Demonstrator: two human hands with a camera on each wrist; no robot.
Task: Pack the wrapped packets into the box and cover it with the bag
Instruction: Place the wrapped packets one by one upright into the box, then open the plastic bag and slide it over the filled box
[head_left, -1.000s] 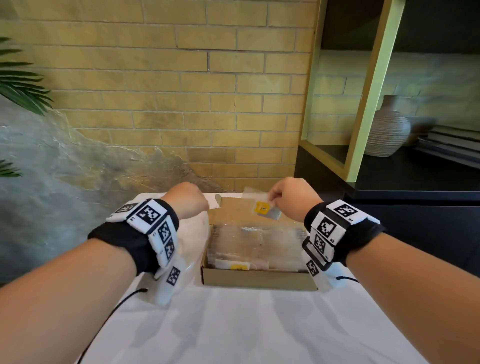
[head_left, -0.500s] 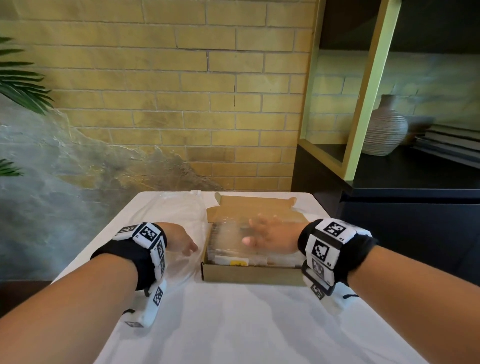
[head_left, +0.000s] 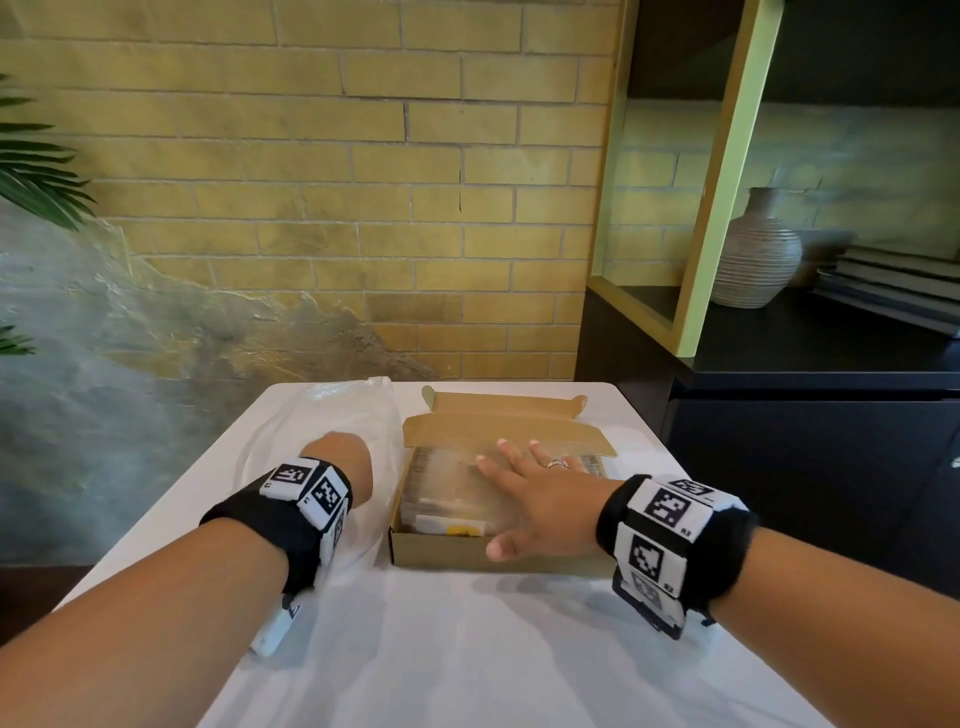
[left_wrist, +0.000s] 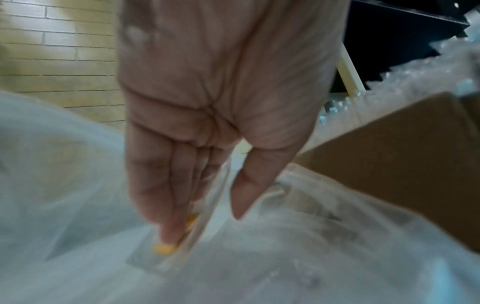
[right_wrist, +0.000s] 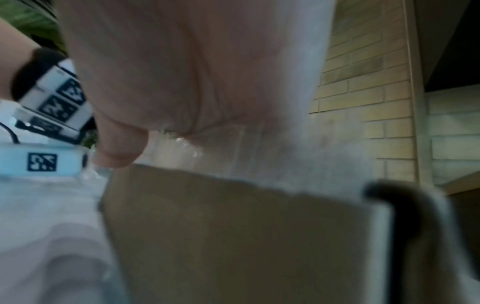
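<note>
A cardboard box (head_left: 498, 553) sits on the white table with its lid flap open toward the wall. It holds several clear wrapped packets (head_left: 447, 499). My right hand (head_left: 540, 493) lies flat on them with fingers spread; in the right wrist view the palm (right_wrist: 182, 72) hovers over the box wall (right_wrist: 233, 236). My left hand (head_left: 343, 462) reaches down into the clear plastic bag (head_left: 343, 410) left of the box. In the left wrist view its straight fingers (left_wrist: 168, 226) touch a packet (left_wrist: 145, 257) with a yellow label, and the thumb stands apart.
The table (head_left: 467, 649) stands against a yellow brick wall. A dark cabinet (head_left: 779, 441) with a green-framed shelf and a ribbed vase (head_left: 753, 260) stands to the right. Plant leaves (head_left: 36, 171) hang at the far left.
Both hands have come down from above the box. The right hand let go of a yellow-labelled packet and now lies flat on the packets. The left hand dropped onto the bag.
</note>
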